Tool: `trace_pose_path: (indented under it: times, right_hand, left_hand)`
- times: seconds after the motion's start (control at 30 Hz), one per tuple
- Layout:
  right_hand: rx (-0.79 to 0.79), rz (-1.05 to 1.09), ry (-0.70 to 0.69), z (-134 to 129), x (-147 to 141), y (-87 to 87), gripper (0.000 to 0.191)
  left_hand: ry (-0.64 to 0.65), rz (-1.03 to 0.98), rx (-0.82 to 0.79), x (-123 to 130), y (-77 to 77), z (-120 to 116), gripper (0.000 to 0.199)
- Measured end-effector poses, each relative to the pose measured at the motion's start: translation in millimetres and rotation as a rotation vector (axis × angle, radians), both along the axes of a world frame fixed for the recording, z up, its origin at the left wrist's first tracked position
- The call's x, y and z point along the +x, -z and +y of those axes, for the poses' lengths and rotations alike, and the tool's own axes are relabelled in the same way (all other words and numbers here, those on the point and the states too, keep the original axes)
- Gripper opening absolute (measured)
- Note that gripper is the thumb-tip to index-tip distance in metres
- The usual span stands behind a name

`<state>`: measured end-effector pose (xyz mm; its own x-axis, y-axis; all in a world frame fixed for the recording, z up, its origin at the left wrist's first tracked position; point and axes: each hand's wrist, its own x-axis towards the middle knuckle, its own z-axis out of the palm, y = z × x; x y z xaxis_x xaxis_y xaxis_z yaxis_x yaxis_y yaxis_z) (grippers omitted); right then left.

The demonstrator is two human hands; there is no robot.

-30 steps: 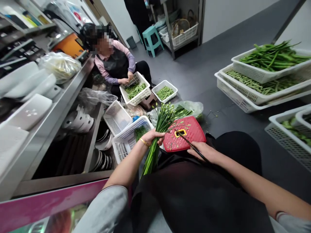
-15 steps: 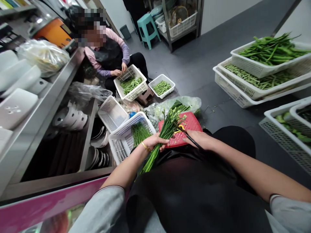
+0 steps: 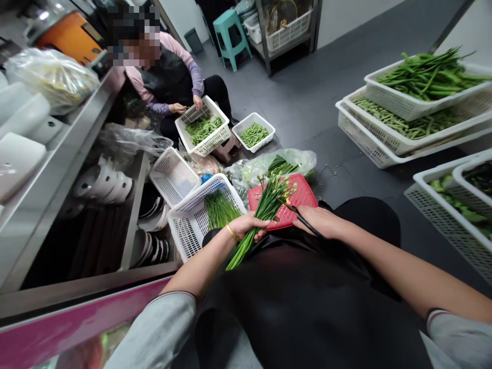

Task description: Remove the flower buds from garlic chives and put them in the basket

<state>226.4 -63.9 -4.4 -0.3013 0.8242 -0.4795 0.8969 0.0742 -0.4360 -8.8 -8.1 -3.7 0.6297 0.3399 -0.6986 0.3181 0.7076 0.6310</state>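
My left hand [image 3: 249, 225], a gold bracelet at its wrist, is closed round a bunch of flowering chives [image 3: 265, 204]. Their budded tips point away from me and the cut-looking stem ends hang toward my lap. In my right hand [image 3: 323, 221] is a pair of dark scissors [image 3: 307, 225], its blades up against the budded tips; whether the blades are apart I cannot tell. Beneath both hands lies a red plastic surface [image 3: 307, 197] with small green and yellow scraps on it. Left of my left hand, a white basket [image 3: 184, 228] holds more chive stems [image 3: 220, 207].
Across from me a person [image 3: 169, 72] handles green beans over a white basket [image 3: 209, 146]. A small bean basket [image 3: 249, 146] and a plastic bag of greens [image 3: 303, 160] lie ahead. Stacked vegetable baskets [image 3: 369, 143] stand right; a steel shelf [image 3: 73, 154] runs along the left.
The view has shifted slightly. The chive bunch has tilted a little and the scissors have stayed close to its tips. Both hands keep their hold.
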Motion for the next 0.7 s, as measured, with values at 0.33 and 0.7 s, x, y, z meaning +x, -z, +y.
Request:
trace_pose_path:
  times: [0.33,0.7]
  right_hand:
    - [0.012,0.239,0.042,-14.5,-4.5,6.8,0.038]
    - [-0.005,0.005,-0.095,1.8,5.5,-15.5,0.039]
  left_hand:
    - [0.019,0.017,-0.006,-2.5,-6.3,-4.4,0.044]
    - [0.163,0.043,-0.009,1.1,4.8,-10.3,0.046]
